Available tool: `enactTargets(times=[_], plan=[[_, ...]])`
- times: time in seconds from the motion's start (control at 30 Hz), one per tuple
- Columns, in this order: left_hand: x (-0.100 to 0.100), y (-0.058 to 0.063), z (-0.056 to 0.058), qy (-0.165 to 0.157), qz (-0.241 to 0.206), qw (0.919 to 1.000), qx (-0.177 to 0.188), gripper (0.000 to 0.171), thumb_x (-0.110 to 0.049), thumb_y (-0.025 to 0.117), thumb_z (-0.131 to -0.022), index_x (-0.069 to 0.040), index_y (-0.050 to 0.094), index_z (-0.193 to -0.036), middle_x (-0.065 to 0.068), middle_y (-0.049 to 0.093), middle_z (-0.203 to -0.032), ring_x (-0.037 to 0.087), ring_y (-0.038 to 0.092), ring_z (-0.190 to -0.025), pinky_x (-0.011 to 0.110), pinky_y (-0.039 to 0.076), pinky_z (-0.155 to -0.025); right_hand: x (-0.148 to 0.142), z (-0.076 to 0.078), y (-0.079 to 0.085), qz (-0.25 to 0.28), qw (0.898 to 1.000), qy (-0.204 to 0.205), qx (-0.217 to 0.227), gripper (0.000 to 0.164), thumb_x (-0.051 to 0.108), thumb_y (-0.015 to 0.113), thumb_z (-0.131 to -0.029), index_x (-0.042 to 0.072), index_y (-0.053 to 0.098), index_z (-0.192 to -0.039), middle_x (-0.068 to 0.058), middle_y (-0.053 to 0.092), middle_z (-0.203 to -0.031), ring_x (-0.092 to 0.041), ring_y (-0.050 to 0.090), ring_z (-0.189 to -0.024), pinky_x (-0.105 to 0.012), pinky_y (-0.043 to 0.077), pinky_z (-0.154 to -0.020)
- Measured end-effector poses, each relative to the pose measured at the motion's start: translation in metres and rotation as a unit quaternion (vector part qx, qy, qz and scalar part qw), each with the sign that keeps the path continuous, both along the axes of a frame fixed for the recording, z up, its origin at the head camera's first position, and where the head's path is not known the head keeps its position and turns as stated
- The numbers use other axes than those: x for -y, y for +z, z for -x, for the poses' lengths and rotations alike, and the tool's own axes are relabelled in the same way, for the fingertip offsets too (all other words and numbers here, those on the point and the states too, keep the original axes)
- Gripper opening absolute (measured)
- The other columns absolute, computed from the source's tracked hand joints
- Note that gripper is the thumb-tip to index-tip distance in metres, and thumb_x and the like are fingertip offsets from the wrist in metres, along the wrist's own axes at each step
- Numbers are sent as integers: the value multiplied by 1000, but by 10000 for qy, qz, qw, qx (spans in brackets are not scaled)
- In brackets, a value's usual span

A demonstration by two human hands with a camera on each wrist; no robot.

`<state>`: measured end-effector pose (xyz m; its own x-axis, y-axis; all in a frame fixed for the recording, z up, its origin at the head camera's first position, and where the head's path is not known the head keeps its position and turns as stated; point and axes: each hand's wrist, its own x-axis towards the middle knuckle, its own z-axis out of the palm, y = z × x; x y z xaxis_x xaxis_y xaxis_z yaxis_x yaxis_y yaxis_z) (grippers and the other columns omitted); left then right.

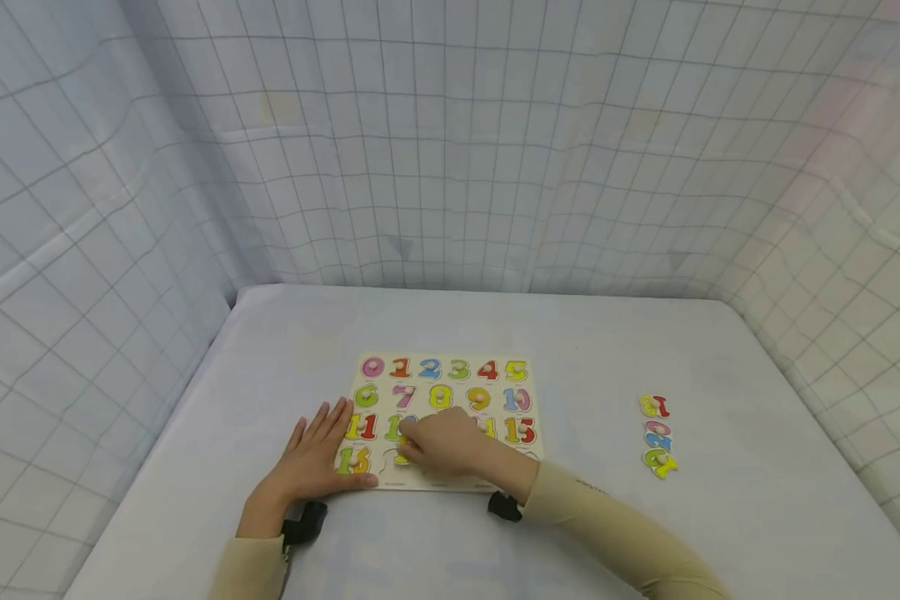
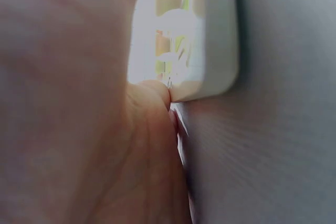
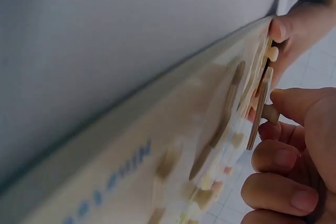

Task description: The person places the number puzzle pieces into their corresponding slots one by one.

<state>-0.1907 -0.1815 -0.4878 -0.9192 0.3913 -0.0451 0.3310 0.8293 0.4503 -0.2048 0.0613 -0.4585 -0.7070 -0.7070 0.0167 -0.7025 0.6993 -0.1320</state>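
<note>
A wooden number puzzle board [image 1: 450, 483] lies on the table, with colourful numbers and small knobs set in its rows. My left hand [image 1: 318, 450] is spread flat at the board's left edge, its thumb along the lower left corner beside the 16 piece [image 1: 355, 461]. Over the lower rows, my right hand [image 1: 450, 440] pinches a number piece [image 3: 259, 111] by its wooden knob [image 3: 270, 114]. The piece is tilted on edge close over the board; in the head view only a yellow part shows below the fingers. A bare recess [image 1: 387, 461] shows right of the 16.
Loose number pieces lie in a column on the table right of the board: a yellow and red one [image 1: 654, 406], a pink and blue one [image 1: 658, 437] and a green and yellow one [image 1: 660, 463]. Grid-patterned cloth [image 1: 450, 167] hangs behind the table and at both sides.
</note>
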Motion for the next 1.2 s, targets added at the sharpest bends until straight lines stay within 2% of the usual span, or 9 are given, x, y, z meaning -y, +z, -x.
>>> enactTargets(times=[0.13,0.47,0.7,0.87,1.2], plan=[[0,0,2,6,115,9999,61,122,-74,65,-67,-1,16,-151,17,13,-156,37,3,-142,58,-4,-108,13,-4,-6,-99,9995,-54,301,25,40,49,-98,21,47,-81,9,39,-55,-7,37,-47,-23,27,-48],[-3,10,3,-10,137,9999,100,121,-74,65,-67,0,17,-150,17,14,-156,38,4,-141,58,-3,-108,22,-6,-3,-263,9983,-227,463,23,40,50,-97,20,51,-87,7,42,-57,-9,41,-49,-25,29,-46],[-1,2,6,-62,199,9998,2,121,-75,63,-67,-1,16,-151,16,13,-156,37,3,-142,58,-3,-108,22,-3,0,-416,9964,-70,742,21,39,50,-98,20,52,-89,6,43,-57,-9,41,-49,-23,29,-46],[-1,3,6,-84,131,9999,42,121,-74,64,-68,0,17,-151,17,13,-156,37,4,-142,58,-3,-108,23,-1,1,-465,9941,-116,973,23,39,50,-98,20,50,-86,6,43,-58,-9,42,-49,-24,29,-49],[1,-2,3,-26,95,9999,80,123,-76,64,-66,0,17,-151,17,14,-156,39,3,-141,59,-3,-108,25,-4,1,-619,9927,-262,1006,25,44,52,-96,21,50,-85,6,40,-57,-10,37,-47,-24,28,-50]])
